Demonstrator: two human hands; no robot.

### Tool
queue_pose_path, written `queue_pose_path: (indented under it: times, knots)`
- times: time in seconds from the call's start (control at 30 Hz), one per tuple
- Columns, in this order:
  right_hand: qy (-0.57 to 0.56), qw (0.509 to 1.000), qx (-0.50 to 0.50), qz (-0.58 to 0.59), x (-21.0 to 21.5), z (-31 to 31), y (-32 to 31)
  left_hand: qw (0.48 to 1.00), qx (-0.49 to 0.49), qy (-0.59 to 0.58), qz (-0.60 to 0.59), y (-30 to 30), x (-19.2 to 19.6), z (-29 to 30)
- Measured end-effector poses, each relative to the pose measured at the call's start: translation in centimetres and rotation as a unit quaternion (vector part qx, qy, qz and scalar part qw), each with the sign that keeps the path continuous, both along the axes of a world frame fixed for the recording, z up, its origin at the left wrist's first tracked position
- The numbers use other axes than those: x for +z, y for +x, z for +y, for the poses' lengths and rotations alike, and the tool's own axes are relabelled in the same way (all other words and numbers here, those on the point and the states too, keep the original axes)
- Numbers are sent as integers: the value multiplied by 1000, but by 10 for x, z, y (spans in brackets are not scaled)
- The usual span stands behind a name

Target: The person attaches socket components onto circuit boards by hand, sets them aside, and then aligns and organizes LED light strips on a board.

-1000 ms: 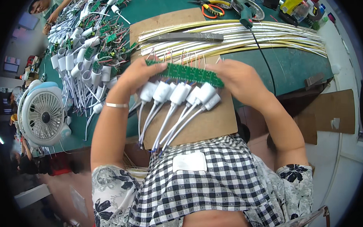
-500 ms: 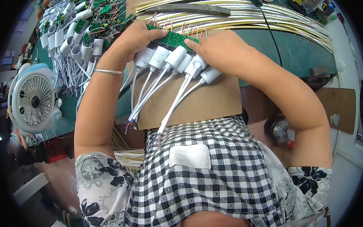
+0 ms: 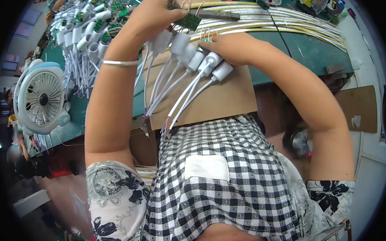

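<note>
In my left hand (image 3: 157, 14), which is lifted toward the far edge, is a piece of green circuit board (image 3: 190, 22), with thin wires rising from it. My right hand (image 3: 233, 47) stays lower, its thumb and fingers closed on another bit of green circuit board (image 3: 205, 42), mostly covered by the hand. A gap shows between the two pieces. Several white cylindrical housings (image 3: 222, 71) with white cables hang below the boards. Those under my left hand are blurred by motion. The cable ends, with bare coloured wires, lie over the brown board (image 3: 218, 104) near my lap.
At the far left is a heap of white housings (image 3: 85, 41) with circuit boards. A small fan (image 3: 42, 99) stands at the left. Long white and yellow strips (image 3: 283, 23) cross the back of the green table (image 3: 322, 56), with a dark bar (image 3: 221, 15) on them.
The circuit board, one long strip between my hands earlier, now shows as two separate pieces. My left hand has moved up and away with its piece, and the housings below it shifted.
</note>
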State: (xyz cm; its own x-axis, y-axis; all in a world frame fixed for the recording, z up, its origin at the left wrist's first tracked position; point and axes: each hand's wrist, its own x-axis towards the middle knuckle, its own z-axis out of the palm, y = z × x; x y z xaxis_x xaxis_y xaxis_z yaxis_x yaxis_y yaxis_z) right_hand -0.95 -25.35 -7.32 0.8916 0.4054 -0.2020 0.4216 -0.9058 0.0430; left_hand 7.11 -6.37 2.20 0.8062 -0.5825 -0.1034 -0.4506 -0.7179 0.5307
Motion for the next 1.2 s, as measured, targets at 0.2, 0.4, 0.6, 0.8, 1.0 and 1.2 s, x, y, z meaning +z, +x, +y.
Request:
queue_pose_path:
  times: [0.2,0.4,0.6,0.8,1.0,1.2]
  knots:
    - [680,722,-112,62,57,11,1,905,3,-398,147,-1,8,66]
    - [704,704,4,90,94,45,15,852,-22,-489,185,-16,26,68]
    - [696,699,-106,124,48,57,67,813,98,-507,268,9,-30,57]
    - [694,699,-164,56,19,65,81,786,154,-547,243,10,-63,44]
    - [758,584,-124,263,42,61,58,726,57,-593,344,-2,-56,60]
    - [655,720,-220,62,1,87,72,760,171,-568,266,-2,-83,44]
